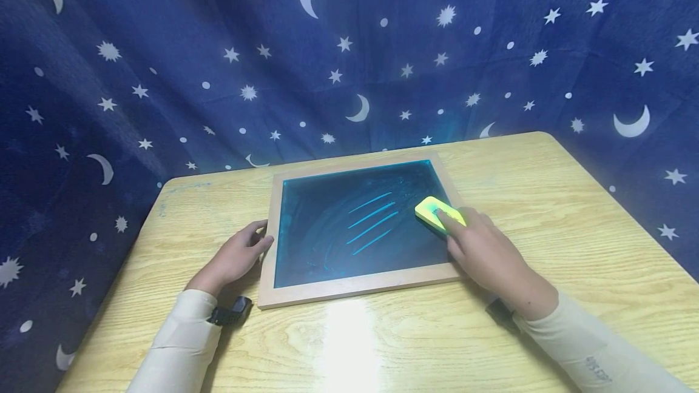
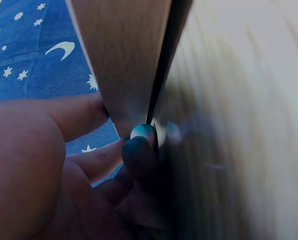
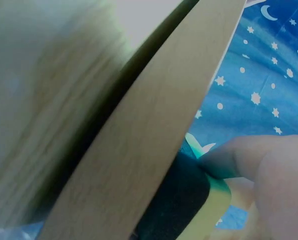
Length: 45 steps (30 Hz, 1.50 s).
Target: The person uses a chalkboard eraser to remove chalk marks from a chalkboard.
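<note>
Yellow eraser [image 1: 430,207], print illegible, in the grip of right hand [image 1: 486,250]; left hand [image 1: 233,258] loose-fingered against blackboard frame [image 1: 268,272].

Bright glare on near bench [image 1: 349,344] in head view; wrist views dimmer, bench blurry, dark shadow along board [image 3: 139,125].

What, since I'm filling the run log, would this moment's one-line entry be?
left hand: holds wooden frame at left | right hand: holds yellow eraser at right part of blackboard | marks: four blue strokes
</note>
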### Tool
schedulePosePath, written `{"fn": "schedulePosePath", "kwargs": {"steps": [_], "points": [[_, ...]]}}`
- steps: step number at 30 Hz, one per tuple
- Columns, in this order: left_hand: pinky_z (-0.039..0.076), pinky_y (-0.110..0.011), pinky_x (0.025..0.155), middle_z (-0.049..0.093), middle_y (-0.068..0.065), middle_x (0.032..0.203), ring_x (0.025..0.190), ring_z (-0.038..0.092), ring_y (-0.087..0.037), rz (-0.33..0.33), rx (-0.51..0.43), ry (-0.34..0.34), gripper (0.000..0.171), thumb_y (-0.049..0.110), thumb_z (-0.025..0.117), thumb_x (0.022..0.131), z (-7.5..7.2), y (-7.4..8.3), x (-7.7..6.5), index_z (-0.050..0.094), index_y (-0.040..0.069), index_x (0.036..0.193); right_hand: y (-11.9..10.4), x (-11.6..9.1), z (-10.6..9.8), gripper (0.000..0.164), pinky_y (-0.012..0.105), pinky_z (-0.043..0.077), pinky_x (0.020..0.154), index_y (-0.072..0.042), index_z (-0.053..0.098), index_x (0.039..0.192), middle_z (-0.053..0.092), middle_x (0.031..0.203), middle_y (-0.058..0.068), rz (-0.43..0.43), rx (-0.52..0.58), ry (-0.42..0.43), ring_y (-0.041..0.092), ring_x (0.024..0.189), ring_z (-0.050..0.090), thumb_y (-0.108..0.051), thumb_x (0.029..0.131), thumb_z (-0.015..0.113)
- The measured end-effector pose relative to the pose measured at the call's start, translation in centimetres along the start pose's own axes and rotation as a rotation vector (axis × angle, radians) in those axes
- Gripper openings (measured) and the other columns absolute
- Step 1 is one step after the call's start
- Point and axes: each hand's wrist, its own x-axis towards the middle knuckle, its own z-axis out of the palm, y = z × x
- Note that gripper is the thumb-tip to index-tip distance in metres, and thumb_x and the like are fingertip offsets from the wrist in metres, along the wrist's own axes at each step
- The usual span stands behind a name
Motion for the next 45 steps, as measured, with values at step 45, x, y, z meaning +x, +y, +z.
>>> {"fn": "schedulePosePath", "kwargs": {"steps": [45], "points": [[0.054, -0.042, 0.083, 0.064, -0.019, 0.116, 0.099, 0.063, -0.026, -0.002, 0.001, -0.003, 0.062, 0.037, 0.045, 0.107, -0.1, -0.1, 0.1, 0.031, -0.001, 0.154, -4.4, -0.1, 1.5, 0.045, 0.048, 0.054, 0.087, -0.017, 0.060, 0.140, 0.059, 0.126, 0.023, -0.246, 0.029, 0.032, 0.034, 0.106, 0.061, -0.014, 0.095, 0.056]]}}
